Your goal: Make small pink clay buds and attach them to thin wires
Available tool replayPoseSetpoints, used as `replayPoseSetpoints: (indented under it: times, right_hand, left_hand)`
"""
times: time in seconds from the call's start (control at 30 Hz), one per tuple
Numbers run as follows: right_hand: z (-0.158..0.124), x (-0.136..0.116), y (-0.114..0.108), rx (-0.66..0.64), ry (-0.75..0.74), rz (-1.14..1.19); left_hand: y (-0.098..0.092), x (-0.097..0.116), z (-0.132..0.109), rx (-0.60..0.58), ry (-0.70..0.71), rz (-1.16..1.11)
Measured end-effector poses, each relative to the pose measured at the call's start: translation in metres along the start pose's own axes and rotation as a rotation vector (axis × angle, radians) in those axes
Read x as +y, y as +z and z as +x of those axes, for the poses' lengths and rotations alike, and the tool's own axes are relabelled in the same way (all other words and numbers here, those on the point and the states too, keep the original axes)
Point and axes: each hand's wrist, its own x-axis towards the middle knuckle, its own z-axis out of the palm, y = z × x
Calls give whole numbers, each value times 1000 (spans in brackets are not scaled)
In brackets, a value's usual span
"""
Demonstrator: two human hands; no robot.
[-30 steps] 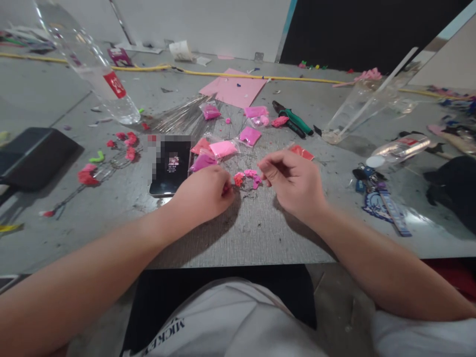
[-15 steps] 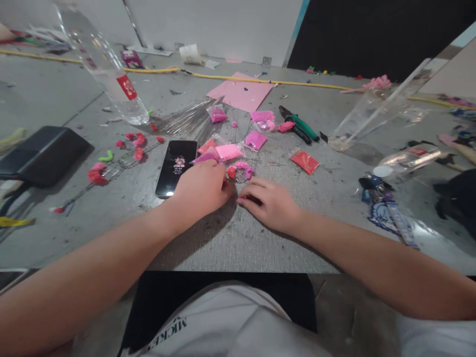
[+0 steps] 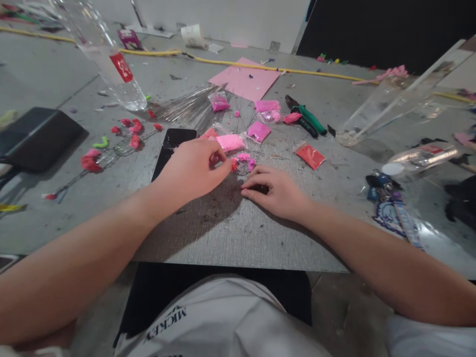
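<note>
My left hand (image 3: 197,166) is curled, thumb and fingers drawn together, over the right side of a black phone (image 3: 169,142). Whatever its fingers may hold is hidden. Thumb and forefinger of my right hand (image 3: 277,192) are pinched close to the tabletop; a tiny reddish speck shows at the tips, too small to name. Just beyond both hands lies a wire ring with pink, red and purple clay bits (image 3: 243,157). Behind it are a bright pink clay packet (image 3: 230,142) and a magenta packet (image 3: 259,131). A red clay packet (image 3: 310,155) lies right of them.
Green-handled pliers (image 3: 308,119) and pink paper (image 3: 247,79) lie farther back. A water bottle (image 3: 126,82) stands left, near wires with red clay pieces (image 3: 134,140) and a black box-shaped object (image 3: 39,139). On the right are a clear plastic stand (image 3: 372,111), a lying bottle (image 3: 420,157) and keychains (image 3: 390,208).
My left hand has lifted and turned, moving off the packets and covering more of the phone. My right hand keeps its pinch in nearly the same place. The whole view has shifted slightly.
</note>
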Motion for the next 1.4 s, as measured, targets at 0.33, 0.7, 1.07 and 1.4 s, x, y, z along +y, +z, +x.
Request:
replayPoseSetpoints:
  times: [0.33,0.7,1.07,1.4]
  right_hand:
    - [-6,-1,1,-46,-303,-238]
    - [-2,1,-6,2,-25,-1]
    - [-2,-4,-7,-35,72,-24]
    - [-3,-2,-11,-118,-25,-33]
  left_hand:
    - [0,1,0,6,-1,-61]
    - [-3,1,-1,0,1,-60]
    - [-3,2,-2,14,-18,-146]
    - [-2,-2,-2,37,5,-133]
